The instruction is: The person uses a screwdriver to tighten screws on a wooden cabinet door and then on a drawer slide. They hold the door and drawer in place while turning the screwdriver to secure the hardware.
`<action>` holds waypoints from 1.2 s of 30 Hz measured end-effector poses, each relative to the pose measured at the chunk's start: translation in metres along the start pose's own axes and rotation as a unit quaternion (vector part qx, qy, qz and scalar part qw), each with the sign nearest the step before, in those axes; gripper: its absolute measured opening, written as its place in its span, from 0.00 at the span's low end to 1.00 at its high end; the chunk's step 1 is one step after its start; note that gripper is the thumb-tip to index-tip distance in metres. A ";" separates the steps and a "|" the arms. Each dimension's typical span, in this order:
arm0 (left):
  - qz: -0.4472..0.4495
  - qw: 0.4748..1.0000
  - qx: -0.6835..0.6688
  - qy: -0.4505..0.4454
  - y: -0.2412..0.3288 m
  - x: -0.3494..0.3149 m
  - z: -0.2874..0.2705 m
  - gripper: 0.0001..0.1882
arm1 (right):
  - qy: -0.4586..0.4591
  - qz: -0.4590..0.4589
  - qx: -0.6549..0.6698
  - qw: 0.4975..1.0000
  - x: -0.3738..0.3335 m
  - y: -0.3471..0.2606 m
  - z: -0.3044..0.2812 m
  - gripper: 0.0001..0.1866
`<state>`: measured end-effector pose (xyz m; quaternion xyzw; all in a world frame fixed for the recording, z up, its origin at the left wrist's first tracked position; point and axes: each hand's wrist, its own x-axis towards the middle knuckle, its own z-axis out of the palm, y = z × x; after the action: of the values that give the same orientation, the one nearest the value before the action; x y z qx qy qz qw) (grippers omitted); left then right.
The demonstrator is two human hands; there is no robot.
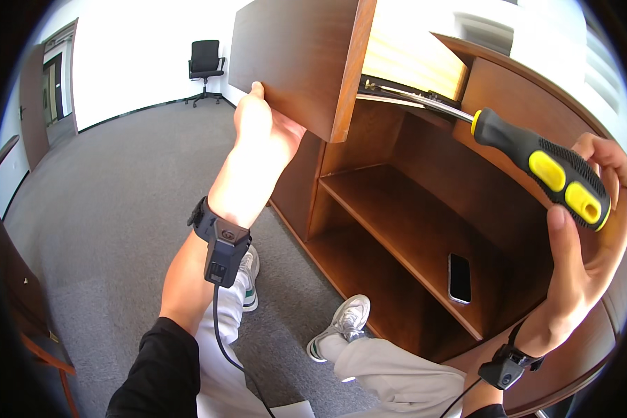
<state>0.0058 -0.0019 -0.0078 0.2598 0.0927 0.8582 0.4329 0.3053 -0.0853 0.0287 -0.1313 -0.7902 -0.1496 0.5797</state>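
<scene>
A dark wooden drawer (292, 66), pulled out at the upper part of the brown cabinet (522, 104), is steadied from the left by the left hand (266, 129). Its thumb is laid against the dark face and the palm is set under the lower edge, apparently so that the weight is borne from below; whether the fingers are closed behind it cannot be told. The yellow-and-black screwdriver (512, 143) is held at the right by the right hand (595, 244), its handle end clamped between thumb and fingers, seemingly so that the shaft can be aimed leftward along the metal rail (435, 96). Contact of the tip is not clearly shown. A phone (459, 279) is left lying on the shelf (397, 209) below, apart from both hands.
</scene>
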 end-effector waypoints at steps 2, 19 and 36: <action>-0.001 1.000 -0.003 -0.001 0.000 0.001 -0.001 0.22 | -0.003 0.009 0.003 1.000 -0.002 0.002 0.000 0.27; -0.013 1.000 0.022 0.005 0.001 -0.007 0.005 0.27 | -0.005 0.017 -0.012 1.000 -0.006 -0.001 0.005 0.35; -0.009 1.000 -0.004 0.009 0.000 -0.003 0.003 0.22 | 0.055 0.073 -0.094 0.991 -0.011 -0.005 0.007 0.36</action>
<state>0.0082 -0.0044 -0.0064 0.2496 0.0958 0.8567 0.4410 0.3006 -0.0878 0.0159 -0.2342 -0.7280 -0.1877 0.6165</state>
